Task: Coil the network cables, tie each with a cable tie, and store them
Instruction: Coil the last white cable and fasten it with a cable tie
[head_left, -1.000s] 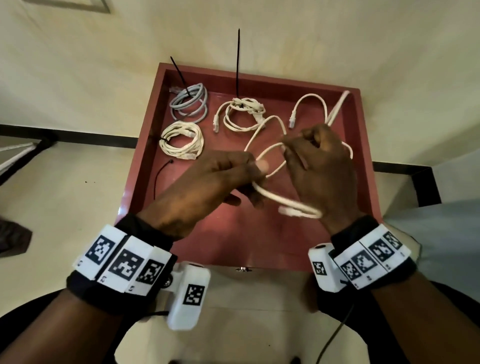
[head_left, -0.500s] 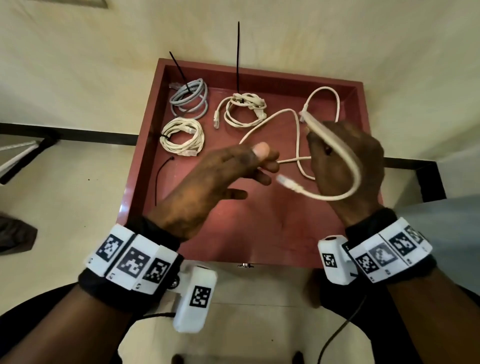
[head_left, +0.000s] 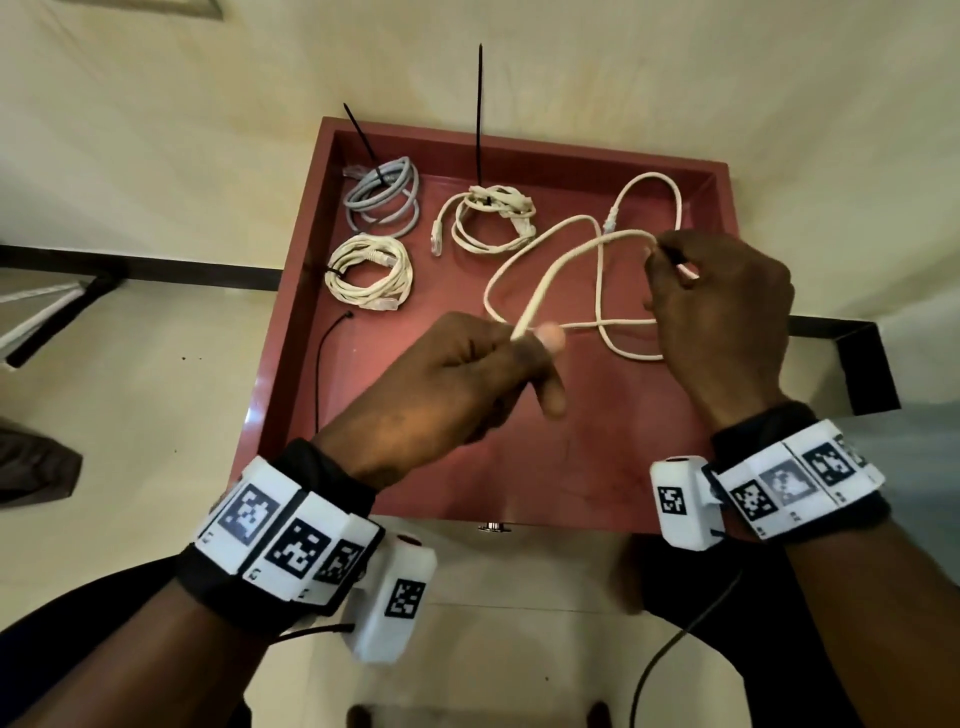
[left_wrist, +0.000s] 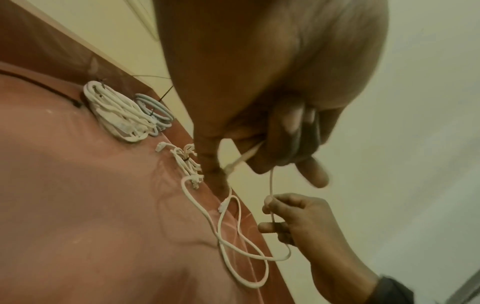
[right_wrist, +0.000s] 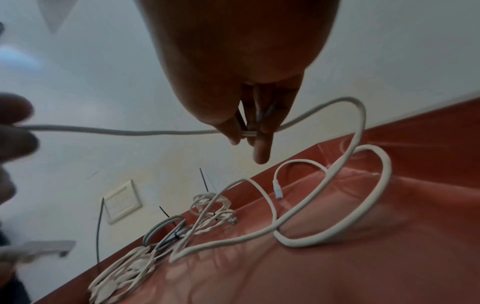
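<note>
My left hand (head_left: 467, 374) and right hand (head_left: 719, 306) each pinching the loose cable (head_left: 550, 270) above the tray (head_left: 291, 312).

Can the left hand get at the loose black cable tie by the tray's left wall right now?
Probably not yet: the left hand pinches the loose cable. The cable tie itself lies uncovered.
</note>
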